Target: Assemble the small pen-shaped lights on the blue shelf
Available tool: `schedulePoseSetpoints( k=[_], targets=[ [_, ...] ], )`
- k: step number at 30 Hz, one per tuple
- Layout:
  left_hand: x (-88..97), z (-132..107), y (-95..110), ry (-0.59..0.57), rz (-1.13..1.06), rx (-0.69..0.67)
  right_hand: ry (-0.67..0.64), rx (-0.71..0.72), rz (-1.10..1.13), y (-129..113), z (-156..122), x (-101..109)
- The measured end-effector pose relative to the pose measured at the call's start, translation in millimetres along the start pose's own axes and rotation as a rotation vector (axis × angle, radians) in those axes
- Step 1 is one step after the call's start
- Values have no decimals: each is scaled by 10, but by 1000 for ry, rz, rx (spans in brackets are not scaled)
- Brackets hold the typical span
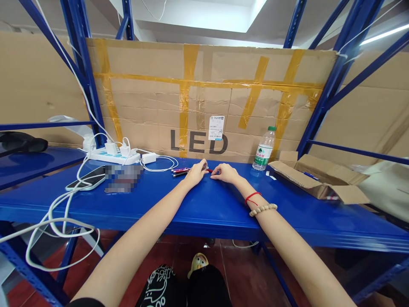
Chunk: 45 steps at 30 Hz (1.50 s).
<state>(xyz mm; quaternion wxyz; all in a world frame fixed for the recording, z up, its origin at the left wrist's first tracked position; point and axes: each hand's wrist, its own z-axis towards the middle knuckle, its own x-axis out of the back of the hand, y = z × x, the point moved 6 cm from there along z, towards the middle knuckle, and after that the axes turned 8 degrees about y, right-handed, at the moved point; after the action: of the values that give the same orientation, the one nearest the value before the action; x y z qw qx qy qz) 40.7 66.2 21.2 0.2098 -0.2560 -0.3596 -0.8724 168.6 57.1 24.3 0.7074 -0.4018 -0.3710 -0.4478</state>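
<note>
Both my hands meet over the middle of the blue tabletop, near its back. My left hand (196, 174) is closed, with its thumb and fingers pinched at one end of a slim red pen (209, 170). The fingertips of my right hand (225, 173) pinch the other end. Only a short red length shows between the hands; my fingers hide the rest. Just left of my left hand lie several pens (180, 171), reddish and dark, side by side on the table.
A water bottle (263, 150) and an open cardboard box (315, 172) holding a blue pen stand to the right. On the left are a power strip (131, 159), white cables (68, 194), and a phone (87, 179). A large taped cardboard panel (153, 111) closes off the back.
</note>
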Motion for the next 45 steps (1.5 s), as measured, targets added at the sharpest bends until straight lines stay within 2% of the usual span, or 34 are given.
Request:
schedulePoseSetpoints(
  k=[3, 8, 11, 20, 26, 30, 34, 39, 45],
  targets=[
    [15, -6, 5, 3, 25, -3, 15, -5, 7, -22, -10, -1],
    [26, 8, -38, 28, 39, 41, 298, -23, 130, -83, -13, 197],
    [22, 7, -31, 20, 32, 51, 358, -9, 261, -143, -15, 248],
    [39, -27, 59, -2, 20, 20, 347, -8, 302, -161, -20, 245],
    [62, -34, 87, -16, 95, 46, 285, -14, 272, -187, -30, 231],
    [130, -50, 121, 32, 170, 102, 307, -121, 119, -97, -51, 273],
    [179, -59, 147, 59, 217, 133, 192, -180, -64, -17, -76, 234],
    [176, -63, 175, 34, 215, 131, 102, -256, -100, 16, -91, 160],
    [142, -42, 135, 53, 109, 91, 110, -209, -78, -35, -77, 132]
  ],
)
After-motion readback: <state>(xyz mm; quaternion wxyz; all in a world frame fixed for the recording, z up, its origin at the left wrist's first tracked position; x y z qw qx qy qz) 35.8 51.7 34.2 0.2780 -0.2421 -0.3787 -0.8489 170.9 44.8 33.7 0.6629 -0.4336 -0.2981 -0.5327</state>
